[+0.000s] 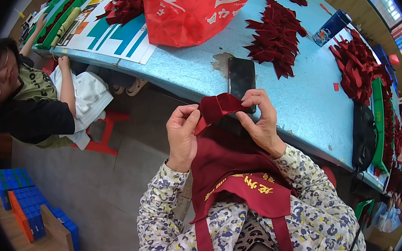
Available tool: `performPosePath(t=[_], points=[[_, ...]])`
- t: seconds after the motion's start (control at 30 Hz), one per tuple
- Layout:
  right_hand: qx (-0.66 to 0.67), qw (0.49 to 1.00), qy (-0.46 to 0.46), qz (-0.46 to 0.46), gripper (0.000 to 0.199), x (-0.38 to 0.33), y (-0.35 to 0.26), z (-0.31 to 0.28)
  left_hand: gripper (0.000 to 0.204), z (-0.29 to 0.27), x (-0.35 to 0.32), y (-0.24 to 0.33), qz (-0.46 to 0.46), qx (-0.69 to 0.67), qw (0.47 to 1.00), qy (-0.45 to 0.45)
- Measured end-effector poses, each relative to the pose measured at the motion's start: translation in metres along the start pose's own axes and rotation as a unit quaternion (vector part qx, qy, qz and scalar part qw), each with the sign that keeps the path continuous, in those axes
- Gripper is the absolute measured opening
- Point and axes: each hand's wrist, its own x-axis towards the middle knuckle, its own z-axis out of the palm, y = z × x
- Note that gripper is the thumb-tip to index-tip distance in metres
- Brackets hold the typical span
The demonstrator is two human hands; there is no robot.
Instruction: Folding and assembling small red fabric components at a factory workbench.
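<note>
A dark red velvet ribbon (219,106), folded into a loop, is stretched between my two hands above my lap, just off the table's near edge. My left hand (182,132) pinches its left end between thumb and fingers. At the ribbon's right end, my right hand (264,122) has thumb and fingertips closed on it. A black phone (242,77) lies on the table right behind the ribbon, partly covered by my right fingers. Below the hands hangs a maroon apron (228,154) with yellow lettering.
On the light blue table (190,68) stand a big red bag (191,20) and a blue can (332,27). Velvet bow piles (277,36) lie beyond the phone and at right (356,72). A person (38,92) sits at left on a red stool (107,134). Blue crates (29,202) stand on the floor.
</note>
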Motion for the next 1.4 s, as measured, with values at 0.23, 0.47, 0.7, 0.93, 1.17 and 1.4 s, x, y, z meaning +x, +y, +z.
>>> performPosePath(t=[0.23,0.47,0.7,0.93,1.17,1.4], points=[[-0.067,0.996,0.011,-0.052,0.024,-0.004,-0.005,-0.019,0.008,0.02,0.0,-0.009,-0.046,-0.01,0.998,-0.03],[-0.156,0.979,0.023,-0.133,0.024,0.001,-0.005,-0.039,0.011,0.043,-0.001,-0.014,-0.083,0.002,0.994,-0.07],[-0.205,0.966,-0.002,-0.159,0.024,0.002,-0.007,-0.052,0.01,0.053,-0.004,-0.019,-0.109,-0.001,0.991,-0.081],[-0.23,0.956,-0.045,-0.176,0.023,0.004,-0.011,-0.064,0.01,0.061,-0.001,-0.023,-0.154,-0.015,0.986,-0.066],[-0.231,0.954,-0.04,-0.188,0.023,0.004,-0.011,-0.069,0.009,0.064,-0.001,-0.028,-0.193,-0.039,0.979,-0.055],[-0.242,0.949,-0.04,-0.197,0.023,0.001,-0.013,-0.068,0.013,0.062,-0.003,-0.032,-0.217,-0.069,0.97,-0.079]])
